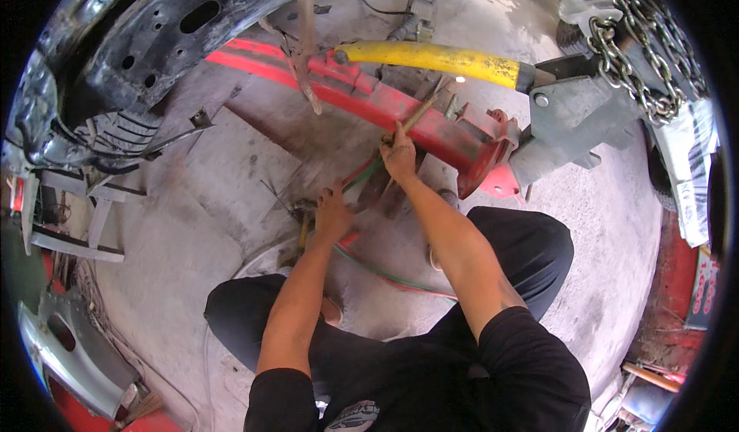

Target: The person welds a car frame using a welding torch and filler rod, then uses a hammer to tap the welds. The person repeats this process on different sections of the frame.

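My right hand [399, 155] is closed around a slim brass-coloured tool [420, 112], which slants up to the right against the red steel beam [377, 101]. Red and green hoses [362, 175] run up beside this hand. My left hand [332, 215] is lower and to the left, a little blurred, its fingers loosely apart above the floor. Close to its fingertips lies a dark, tangled clump [304, 207] that I cannot make out. At the beam's right end is a round red flange [489, 166], joined to a grey steel bracket [573, 116].
A yellow-sleeved bar [431, 61] lies above the beam. Heavy chain [654, 55] hangs at the upper right. A large dark metal body part [169, 36] stands at the upper left; a silver curved panel [73, 359] lies lower left. Hoses [392, 276] cross the floor between my knees.
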A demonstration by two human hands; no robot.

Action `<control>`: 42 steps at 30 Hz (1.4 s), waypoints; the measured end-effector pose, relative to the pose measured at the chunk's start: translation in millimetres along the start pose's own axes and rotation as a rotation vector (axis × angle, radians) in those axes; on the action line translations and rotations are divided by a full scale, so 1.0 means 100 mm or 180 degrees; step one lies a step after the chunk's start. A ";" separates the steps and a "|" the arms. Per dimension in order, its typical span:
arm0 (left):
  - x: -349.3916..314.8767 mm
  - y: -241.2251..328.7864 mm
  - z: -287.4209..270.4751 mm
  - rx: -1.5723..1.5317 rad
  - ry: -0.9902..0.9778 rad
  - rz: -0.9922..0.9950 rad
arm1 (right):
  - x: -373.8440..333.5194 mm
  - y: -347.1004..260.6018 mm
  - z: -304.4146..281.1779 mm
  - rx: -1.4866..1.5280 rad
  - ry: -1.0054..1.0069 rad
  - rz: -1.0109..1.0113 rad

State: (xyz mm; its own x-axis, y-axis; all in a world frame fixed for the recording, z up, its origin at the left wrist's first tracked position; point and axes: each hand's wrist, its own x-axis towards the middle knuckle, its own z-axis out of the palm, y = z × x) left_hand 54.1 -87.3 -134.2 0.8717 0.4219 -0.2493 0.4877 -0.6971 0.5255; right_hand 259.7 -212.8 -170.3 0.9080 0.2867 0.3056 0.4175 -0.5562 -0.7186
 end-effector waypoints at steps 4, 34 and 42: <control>0.05 0.21 -0.19 -0.0402 -0.0072 -0.0217 | 0.29 0.01 -0.05 0.0230 -0.0254 -0.0020; 0.79 0.70 -1.85 -0.2366 0.1820 0.0540 | 0.60 -1.98 -0.06 0.0514 -0.0060 -0.1238; 1.14 0.93 -2.01 -0.2727 0.1374 0.0549 | 0.70 -2.13 0.16 0.1441 0.0120 -0.1105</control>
State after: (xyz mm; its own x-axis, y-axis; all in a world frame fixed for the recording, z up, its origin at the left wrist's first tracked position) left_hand 189.6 12.3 49.8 0.7520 0.6488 0.1164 0.0061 -0.1834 0.9830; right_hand 234.2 -61.5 -6.3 0.7245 0.3603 0.5876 0.6420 -0.0425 -0.7655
